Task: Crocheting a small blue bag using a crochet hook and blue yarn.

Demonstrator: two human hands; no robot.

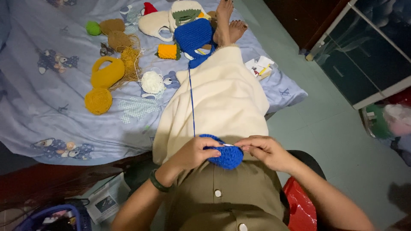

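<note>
The left hand has its grip clamped on a small blue crochet piece held over the lap; the right hand pinches a thin crochet hook at the piece's top edge; a blue yarn strand runs up the cream skirt to a blue crocheted bag on the bed; mustard yarn ball and white yarn ball lie well apart from the hands.

Blue basket cut off by bottom edge.
</note>
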